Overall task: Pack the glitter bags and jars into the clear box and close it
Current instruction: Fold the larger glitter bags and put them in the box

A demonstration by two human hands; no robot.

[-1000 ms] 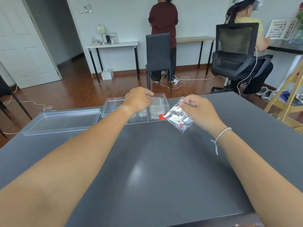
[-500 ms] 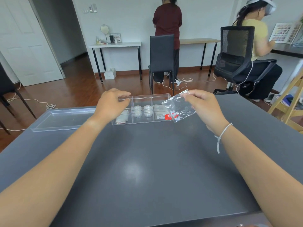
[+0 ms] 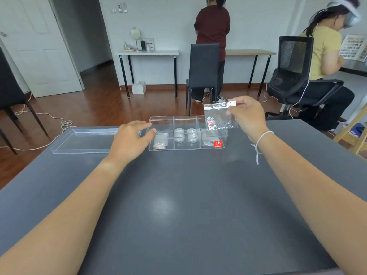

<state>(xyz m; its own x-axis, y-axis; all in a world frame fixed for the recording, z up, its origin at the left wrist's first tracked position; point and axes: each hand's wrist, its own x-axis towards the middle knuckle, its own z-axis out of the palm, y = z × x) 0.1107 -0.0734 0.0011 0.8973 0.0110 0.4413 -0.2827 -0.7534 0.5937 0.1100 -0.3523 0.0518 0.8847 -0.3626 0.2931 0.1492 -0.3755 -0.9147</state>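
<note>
A clear box [image 3: 160, 121] with three compartments stands at the far edge of the dark table. Its left compartment holds a small glitter bag [image 3: 159, 143]. The middle one holds two clear jars [image 3: 185, 134]. The right one holds bags and a red label [image 3: 218, 144]. My right hand [image 3: 247, 118] pinches the top of a clear glitter bag [image 3: 219, 119] with red and silver flakes, hanging above the right compartment. My left hand [image 3: 131, 139] hovers beside the box's left end, fingers spread and holding nothing.
The clear lid [image 3: 85, 140] lies flat left of the box. Beyond the table stand a black chair [image 3: 204, 70], an office chair [image 3: 294, 72] with a seated person, and a standing person [image 3: 212, 26]. A wooden frame [image 3: 355, 133] rises at the right edge.
My left hand has drawn back from over the box to its left end. My right hand has lifted the glitter bag so it hangs upright above the right compartment.
</note>
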